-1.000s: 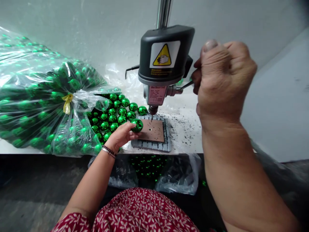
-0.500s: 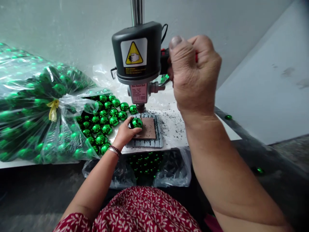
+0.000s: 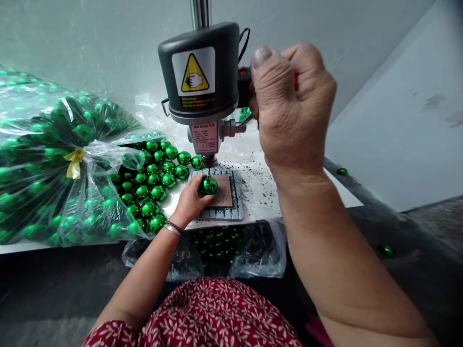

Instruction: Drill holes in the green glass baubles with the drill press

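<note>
While the right hand (image 3: 294, 101) is gripping the drill lever (image 3: 247, 119), the left hand (image 3: 191, 198) is pinching a ball (image 3: 210, 186) on the board (image 3: 224, 193), apparently steadying it right under the bit (image 3: 209, 172).

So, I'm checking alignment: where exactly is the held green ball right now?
In the head view, slightly left of centre, the green ball is gripped in the left hand, over the brown board and beneath the drill bit.
</note>
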`<state>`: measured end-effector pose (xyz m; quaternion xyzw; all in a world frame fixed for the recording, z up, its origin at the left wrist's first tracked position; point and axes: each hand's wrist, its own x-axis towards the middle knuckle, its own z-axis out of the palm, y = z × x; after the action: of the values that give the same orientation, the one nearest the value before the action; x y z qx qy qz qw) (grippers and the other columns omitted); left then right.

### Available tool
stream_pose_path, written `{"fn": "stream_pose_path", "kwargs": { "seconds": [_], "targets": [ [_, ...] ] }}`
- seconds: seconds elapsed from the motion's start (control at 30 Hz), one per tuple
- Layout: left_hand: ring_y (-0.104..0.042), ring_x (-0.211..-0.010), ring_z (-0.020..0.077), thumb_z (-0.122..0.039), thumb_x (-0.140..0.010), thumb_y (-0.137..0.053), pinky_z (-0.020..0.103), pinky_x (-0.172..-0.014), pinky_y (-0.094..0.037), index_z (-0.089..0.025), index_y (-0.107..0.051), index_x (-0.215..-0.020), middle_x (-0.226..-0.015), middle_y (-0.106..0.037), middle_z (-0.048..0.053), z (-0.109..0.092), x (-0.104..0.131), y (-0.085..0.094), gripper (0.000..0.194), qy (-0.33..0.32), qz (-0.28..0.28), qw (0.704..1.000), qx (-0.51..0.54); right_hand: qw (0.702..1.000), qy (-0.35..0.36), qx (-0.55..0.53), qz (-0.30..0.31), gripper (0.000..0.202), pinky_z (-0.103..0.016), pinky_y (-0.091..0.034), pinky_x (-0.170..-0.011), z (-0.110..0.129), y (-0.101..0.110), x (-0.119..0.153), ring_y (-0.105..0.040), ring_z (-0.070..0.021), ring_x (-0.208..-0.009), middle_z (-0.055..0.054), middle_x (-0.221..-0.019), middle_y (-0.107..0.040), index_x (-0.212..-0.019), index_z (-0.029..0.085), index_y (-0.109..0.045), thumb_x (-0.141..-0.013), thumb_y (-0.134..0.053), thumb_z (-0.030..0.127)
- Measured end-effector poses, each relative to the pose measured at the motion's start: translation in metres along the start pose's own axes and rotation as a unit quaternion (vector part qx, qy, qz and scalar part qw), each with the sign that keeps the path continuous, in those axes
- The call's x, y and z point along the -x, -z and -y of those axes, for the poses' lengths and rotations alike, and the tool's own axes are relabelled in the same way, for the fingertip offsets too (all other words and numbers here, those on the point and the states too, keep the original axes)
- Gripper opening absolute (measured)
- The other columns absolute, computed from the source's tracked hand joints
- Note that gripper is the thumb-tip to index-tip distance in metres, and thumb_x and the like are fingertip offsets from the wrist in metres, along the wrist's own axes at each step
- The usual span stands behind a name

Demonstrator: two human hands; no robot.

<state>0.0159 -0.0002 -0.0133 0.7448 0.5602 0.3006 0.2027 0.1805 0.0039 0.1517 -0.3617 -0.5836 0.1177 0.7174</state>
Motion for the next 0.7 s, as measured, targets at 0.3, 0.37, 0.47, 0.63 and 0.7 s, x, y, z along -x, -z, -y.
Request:
{"fn": "stream_pose_path", "kwargs": {
  "seconds": [0.3,0.37,0.47,0.63,0.7],
  "targets": [
    [-0.060,-0.101,0.0231,-0.039,-0.077,-0.066,0.033,-0.090,-0.046,-0.015,-0.050,-0.128,-0.111,-0.064,0.009,-0.008,0.000,0.001,0.059,0.043,0.024,0.999,0.022,1.000,0.010,0.009,-0.010,0.032,-0.020,-0.031,-0.052,-0.002,0.000,0.001,-0.034,-0.0026,-0.053,0.004,-0.058,-0.031,-0.065,0.018,-0.031,-0.088,-0.047,0.035],
    [-0.062,-0.093,0.0216,-0.039,-0.077,-0.066,0.032,-0.084,-0.047,-0.016,-0.052,-0.126,-0.104,-0.066,0.008,-0.011,-0.001,0.000,0.056,0.060,0.024,0.998,0.013,1.000,0.009,0.008,-0.007,0.031,-0.020,-0.032,-0.053,-0.003,0.001,0.001,-0.036,-0.0027,-0.053,0.004,-0.059,-0.031,-0.066,0.018,-0.032,-0.088,-0.046,0.036],
    [-0.062,-0.079,0.0179,-0.037,-0.076,-0.065,0.029,-0.074,-0.047,-0.018,-0.054,-0.121,-0.096,-0.067,0.005,-0.016,-0.001,0.000,0.050,0.079,0.022,0.997,0.010,1.000,0.006,0.006,-0.006,0.032,-0.020,-0.032,-0.052,-0.004,0.001,0.002,-0.037,-0.0035,-0.053,0.004,-0.060,-0.030,-0.067,0.018,-0.033,-0.087,-0.046,0.038],
    [-0.062,-0.077,0.0183,-0.037,-0.072,-0.067,0.031,-0.074,-0.049,-0.015,-0.052,-0.123,-0.104,-0.067,0.008,-0.016,-0.002,-0.002,0.057,0.101,0.007,0.995,0.020,1.000,0.003,-0.004,-0.008,0.030,-0.020,-0.031,-0.050,-0.006,0.000,0.002,-0.035,-0.0036,-0.052,0.004,-0.060,-0.032,-0.067,0.019,-0.034,-0.087,-0.048,0.037],
    [-0.064,-0.086,0.0210,-0.037,-0.072,-0.068,0.033,-0.080,-0.050,-0.014,-0.049,-0.129,-0.112,-0.066,0.010,-0.015,-0.004,-0.003,0.065,0.105,0.012,0.994,0.019,1.000,-0.002,-0.005,-0.009,0.030,-0.019,-0.031,-0.050,-0.006,0.000,0.002,-0.035,-0.0033,-0.052,0.004,-0.060,-0.034,-0.068,0.018,-0.035,-0.086,-0.048,0.038]
  ]
}}
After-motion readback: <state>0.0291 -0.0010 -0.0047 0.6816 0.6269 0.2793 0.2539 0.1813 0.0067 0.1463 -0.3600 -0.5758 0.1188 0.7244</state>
